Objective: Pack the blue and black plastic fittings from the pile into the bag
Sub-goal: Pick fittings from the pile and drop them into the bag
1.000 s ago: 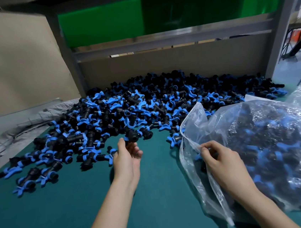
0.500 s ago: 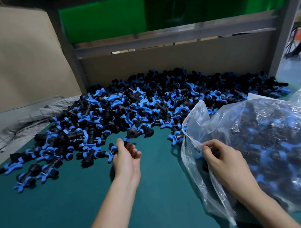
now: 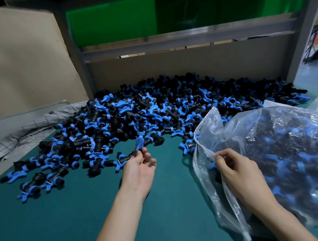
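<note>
Both outstretched: our left hand (image 3: 139, 169), palm up, pinches a fitting (image 3: 139, 144) by the pile (image 3: 153, 111); our right hand (image 3: 238, 170), knuckles up, pinches the bag (image 3: 286, 146) at its rim

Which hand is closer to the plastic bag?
Right. The right hand pinches the bag at its rim; the left hand is apart, by the pile, pinching a fitting.
</note>
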`<state>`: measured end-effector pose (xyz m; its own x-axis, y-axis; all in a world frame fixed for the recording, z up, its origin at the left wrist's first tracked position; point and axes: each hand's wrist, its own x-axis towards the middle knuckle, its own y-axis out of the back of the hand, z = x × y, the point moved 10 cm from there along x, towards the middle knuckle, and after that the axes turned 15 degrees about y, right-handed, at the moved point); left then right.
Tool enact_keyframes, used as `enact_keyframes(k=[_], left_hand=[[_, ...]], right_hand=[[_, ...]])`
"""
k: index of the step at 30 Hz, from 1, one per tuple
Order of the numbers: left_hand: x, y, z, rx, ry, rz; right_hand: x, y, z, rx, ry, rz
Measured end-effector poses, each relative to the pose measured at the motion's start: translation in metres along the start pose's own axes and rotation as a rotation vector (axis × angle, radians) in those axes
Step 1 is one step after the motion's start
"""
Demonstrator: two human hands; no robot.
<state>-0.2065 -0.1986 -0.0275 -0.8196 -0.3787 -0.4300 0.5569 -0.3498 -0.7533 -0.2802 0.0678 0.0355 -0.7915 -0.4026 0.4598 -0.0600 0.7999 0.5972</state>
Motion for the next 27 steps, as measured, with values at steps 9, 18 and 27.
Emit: enact_keyframes(k=[9, 18, 27], left_hand=[[-0.043, -0.029, 0.043, 0.954, -0.745, 0.263], [-0.042, -0.040, 0.029, 0.901, -0.684, 0.123], [-0.052, -0.077, -0.029, 0.950, -0.431, -0.217]], right_hand=[[0.000, 0.000, -0.001, 0.011, 0.010, -0.003], [0.001, 0.001, -0.003, 0.049, 0.059, 0.035], [-0.004, 0.019, -0.044, 0.215, 0.304, 0.231]])
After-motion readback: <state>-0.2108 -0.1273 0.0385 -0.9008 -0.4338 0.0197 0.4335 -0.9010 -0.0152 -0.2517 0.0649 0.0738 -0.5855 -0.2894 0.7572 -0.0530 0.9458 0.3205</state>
